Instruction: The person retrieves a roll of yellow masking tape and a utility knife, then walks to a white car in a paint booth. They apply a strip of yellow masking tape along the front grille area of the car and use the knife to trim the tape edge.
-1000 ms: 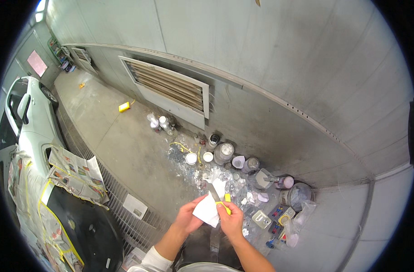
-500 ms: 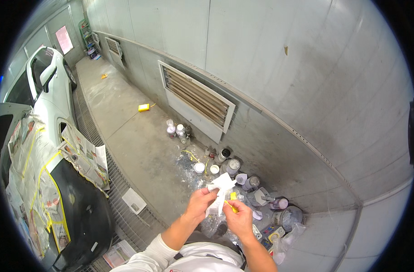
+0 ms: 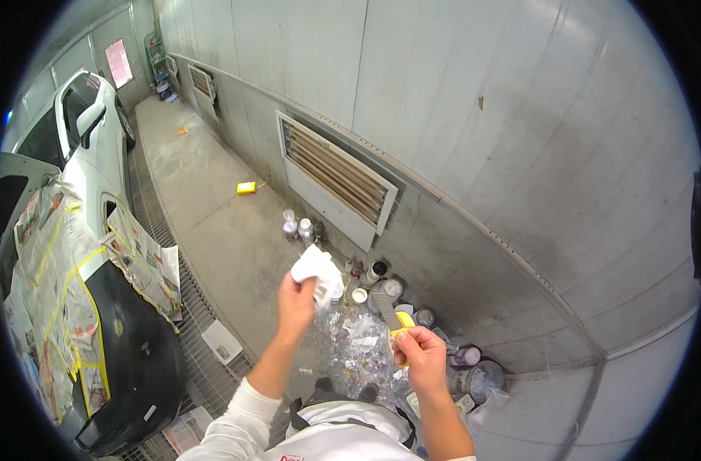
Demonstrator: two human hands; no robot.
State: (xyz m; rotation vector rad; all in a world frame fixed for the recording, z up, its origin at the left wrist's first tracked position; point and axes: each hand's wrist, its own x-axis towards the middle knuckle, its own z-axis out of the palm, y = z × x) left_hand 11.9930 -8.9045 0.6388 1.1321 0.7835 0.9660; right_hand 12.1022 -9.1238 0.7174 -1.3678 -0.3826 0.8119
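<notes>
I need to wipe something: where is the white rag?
In the head view, the white rag is bunched in the left hand, raised above the cans by the wall.

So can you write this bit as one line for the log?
left hand: holds crumpled white cloth | right hand: holds yellow-handled scraper | below: cans and jars by wall

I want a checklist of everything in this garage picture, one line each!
Surface: grey concrete floor, metal grating at left.
Job's things: crumpled white cloth; grey-bladed scraper with yellow handle.
Clutter: cans and jars by the wall, plastic sheet, small yellow block.
Grips: left hand holds the cloth; right hand holds the scraper.
Cables: nothing seen.
Surroundings: grey panel wall, louvred vent, paper-masked white car.
</notes>
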